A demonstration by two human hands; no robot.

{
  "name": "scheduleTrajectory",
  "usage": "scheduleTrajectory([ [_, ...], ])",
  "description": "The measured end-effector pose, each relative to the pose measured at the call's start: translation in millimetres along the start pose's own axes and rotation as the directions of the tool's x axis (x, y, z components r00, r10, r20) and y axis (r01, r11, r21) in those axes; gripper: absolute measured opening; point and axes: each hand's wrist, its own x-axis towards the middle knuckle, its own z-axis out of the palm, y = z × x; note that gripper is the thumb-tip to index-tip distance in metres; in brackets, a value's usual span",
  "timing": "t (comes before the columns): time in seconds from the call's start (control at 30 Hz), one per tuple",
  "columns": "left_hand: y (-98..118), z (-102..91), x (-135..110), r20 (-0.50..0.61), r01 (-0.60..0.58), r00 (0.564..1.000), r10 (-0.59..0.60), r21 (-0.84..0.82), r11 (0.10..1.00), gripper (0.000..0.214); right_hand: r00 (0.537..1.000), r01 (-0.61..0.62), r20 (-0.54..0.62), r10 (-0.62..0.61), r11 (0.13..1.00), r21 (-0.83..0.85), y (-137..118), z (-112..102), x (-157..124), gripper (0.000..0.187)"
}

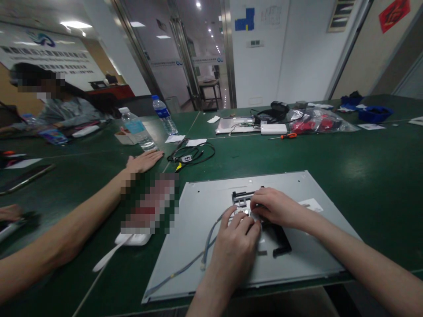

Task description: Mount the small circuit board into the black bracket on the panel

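Observation:
A flat light-grey metal panel (185, 259), like the back of a screen, lies on the table in front of me. My left hand (239, 231) has its fingers bent down over the panel's middle. Beside it, my right hand (276, 206) bends its fingertips together at the same spot. Whatever small part sits under the fingertips is hidden. A black plastic frame (280, 241) surrounds this spot and shows on both sides of my right hand. From near my left fingers a grey-blue cable (190, 264) runs to the panel's lower left corner.
Another person's arm (76, 224) reaches in from the left, its hand flat on the table. Nearby lie a phone (148, 202), a coiled black cable (205, 154) and water bottles (136, 127). Farther back are a screwdriver (287, 136), a second panel (233, 125) and plastic bags (320, 121).

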Motion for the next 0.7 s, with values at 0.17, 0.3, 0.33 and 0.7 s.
scheduleTrajectory([
  [0.17, -1.0, 2.4, -1.2, 0.008, -0.022, 1.000, 0.023, -0.008, 1.000, 0.021, 1.000, 0.014, -0.013, -0.015, 1.000, -0.019, 0.4, 0.7, -0.4, 0.014],
  [0.3, -0.9, 2.0, -1.2, -0.005, -0.030, 1.000, 0.029, -0.032, 0.999, 0.021, 1.000, 0.009, -0.026, -0.010, 0.999, -0.049, 0.7, 1.9, -0.7, 0.014],
  [0.33, -0.8, 1.7, -1.1, -0.007, -0.033, 0.999, 0.033, -0.040, 0.999, 0.021, 1.000, 0.005, -0.024, -0.006, 0.998, -0.057, 0.5, 1.7, -0.5, 0.014],
  [0.7, -1.0, 0.3, 0.2, -0.020, -0.047, 0.999, 0.046, -0.073, 0.996, 0.020, 1.000, 0.013, -0.012, -0.015, 0.989, -0.149, 0.1, 1.6, 1.1, 0.014],
])
